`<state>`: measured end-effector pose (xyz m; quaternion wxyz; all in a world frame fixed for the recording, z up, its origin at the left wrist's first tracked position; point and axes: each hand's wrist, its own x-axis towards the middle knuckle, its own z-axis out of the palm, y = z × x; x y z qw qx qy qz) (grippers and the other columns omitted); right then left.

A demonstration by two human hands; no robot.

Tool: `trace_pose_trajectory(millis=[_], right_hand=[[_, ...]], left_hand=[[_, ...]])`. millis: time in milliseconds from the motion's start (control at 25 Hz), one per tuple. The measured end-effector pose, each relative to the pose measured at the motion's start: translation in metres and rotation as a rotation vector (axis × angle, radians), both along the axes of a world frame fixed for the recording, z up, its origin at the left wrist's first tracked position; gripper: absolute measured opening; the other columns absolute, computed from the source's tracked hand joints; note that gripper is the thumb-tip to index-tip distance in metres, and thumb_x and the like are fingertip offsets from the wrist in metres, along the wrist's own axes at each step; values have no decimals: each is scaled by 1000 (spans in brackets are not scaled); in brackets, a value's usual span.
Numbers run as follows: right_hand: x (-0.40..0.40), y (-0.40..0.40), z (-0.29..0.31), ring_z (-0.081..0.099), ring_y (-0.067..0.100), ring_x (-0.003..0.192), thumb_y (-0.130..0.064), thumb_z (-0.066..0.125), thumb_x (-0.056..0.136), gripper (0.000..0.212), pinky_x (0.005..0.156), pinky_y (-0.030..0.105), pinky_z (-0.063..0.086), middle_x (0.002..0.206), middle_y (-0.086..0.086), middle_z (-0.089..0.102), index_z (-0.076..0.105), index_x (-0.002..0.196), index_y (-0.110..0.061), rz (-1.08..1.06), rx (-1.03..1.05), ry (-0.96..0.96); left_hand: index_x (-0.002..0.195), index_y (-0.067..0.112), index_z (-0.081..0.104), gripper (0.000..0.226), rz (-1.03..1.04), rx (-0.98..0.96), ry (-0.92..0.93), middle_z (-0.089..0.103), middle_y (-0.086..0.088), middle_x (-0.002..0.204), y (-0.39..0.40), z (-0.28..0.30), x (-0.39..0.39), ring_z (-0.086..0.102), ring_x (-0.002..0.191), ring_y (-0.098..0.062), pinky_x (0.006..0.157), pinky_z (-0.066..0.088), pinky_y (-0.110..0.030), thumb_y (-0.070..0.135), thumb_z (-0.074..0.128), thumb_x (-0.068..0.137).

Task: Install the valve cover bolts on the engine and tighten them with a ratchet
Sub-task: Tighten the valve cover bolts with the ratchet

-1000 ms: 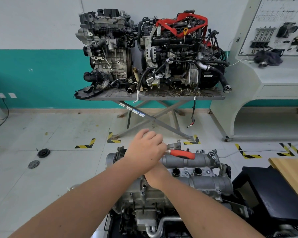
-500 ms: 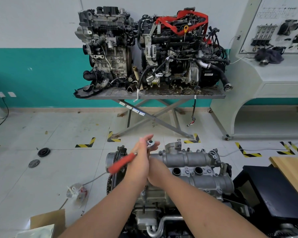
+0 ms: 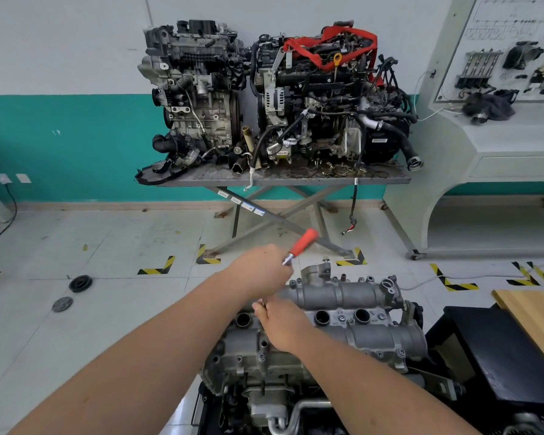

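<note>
— Teal-and-white wall across the top of the frame, pale tiled floor with yellow-black tape corners. What stands against it?

— Two engines [image 3: 274,98] on a scissor-leg table [image 3: 283,178], upper centre; a training panel [image 3: 503,54] at the upper right. Two black discs [image 3: 76,288] lie on the floor at the left.

— And the task's engine?

— Lower centre: a grey valve cover [image 3: 343,312] with open plug holes.

— The hands?

— The left hand [image 3: 261,271] is closed around the ratchet [image 3: 300,246], whose red handle sticks up and right, above the cover's far edge. The right hand [image 3: 285,324] sits just below it on the cover, fingers curled, pinching something small and dark; I can't tell what.

— Lower right?

— A wooden board [image 3: 534,321] over a black stand [image 3: 490,356].
</note>
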<state>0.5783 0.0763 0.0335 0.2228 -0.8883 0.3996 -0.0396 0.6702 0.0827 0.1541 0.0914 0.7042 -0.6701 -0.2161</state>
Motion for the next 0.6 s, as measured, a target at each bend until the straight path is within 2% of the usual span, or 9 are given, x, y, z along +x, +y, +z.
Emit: trace_pose_trajectory(millis=[80, 120, 200, 240, 320, 400, 480, 560, 600], right_hand=[[0, 0, 0, 60, 29, 81, -25, 37, 106, 31, 67, 33, 41, 71, -2, 47, 41, 74, -24, -7, 27, 39], [-3, 0, -1, 57, 22, 83, -27, 42, 103, 34, 72, 32, 43, 72, -9, 45, 38, 71, -33, -24, 14, 47], [-6, -1, -2, 51, 9, 84, -29, 50, 100, 33, 80, 25, 45, 74, -17, 43, 37, 71, -40, -18, -75, 44], [-7, -2, -3, 51, 6, 83, -25, 50, 99, 31, 80, 22, 45, 76, -17, 44, 39, 74, -39, 15, -98, 41], [-3, -5, -4, 56, 17, 88, -10, 41, 100, 22, 78, 29, 47, 86, -2, 51, 48, 84, -24, 76, -123, 55], [3, -3, 0, 57, 30, 99, 0, 36, 96, 21, 78, 34, 41, 101, 15, 57, 56, 97, -8, 154, -244, 167], [6, -3, -3, 56, 31, 107, 0, 38, 96, 25, 85, 36, 41, 114, 17, 61, 60, 108, -3, 208, -406, 330], [6, -3, -4, 55, 28, 112, -5, 40, 98, 26, 87, 33, 40, 119, 13, 62, 61, 113, -8, 315, -605, 560], [5, -2, -5, 53, 26, 115, -7, 39, 99, 27, 87, 31, 38, 123, 12, 61, 60, 116, -10, 343, -676, 618]], left_hand=[[100, 23, 58, 12, -166, -103, -368, 60, 2, 87, 1, -3, -11, 57, 75, -19, 62, 46, -35, 20, 46, 100], [105, 27, 58, 14, -229, -190, -488, 57, 3, 90, 4, -8, -16, 56, 82, -20, 66, 40, -32, 21, 46, 101], [102, 25, 65, 15, -286, -406, -594, 59, 3, 95, 12, -18, -18, 58, 91, -22, 72, 33, -31, 29, 51, 99], [90, 23, 69, 15, -286, -533, -583, 61, 3, 88, 17, -23, -15, 59, 84, -21, 69, 35, -30, 33, 59, 94], [66, 17, 67, 23, -278, -786, -432, 60, 1, 73, 23, -38, -6, 57, 67, -22, 59, 44, -31, 33, 72, 83], [66, 12, 66, 26, -230, -905, -246, 62, -3, 77, 27, -51, 2, 56, 66, -26, 56, 48, -37, 31, 66, 84], [78, 8, 70, 24, -134, -892, -99, 64, -6, 88, 33, -63, 6, 59, 72, -26, 62, 50, -37, 30, 63, 84], [101, 11, 68, 19, 37, -748, 198, 64, -1, 100, 38, -72, 6, 60, 85, -18, 73, 49, -32, 25, 69, 87], [111, 19, 63, 22, 119, -653, 349, 65, 6, 103, 41, -74, 3, 60, 88, -11, 76, 47, -28, 22, 69, 90]])
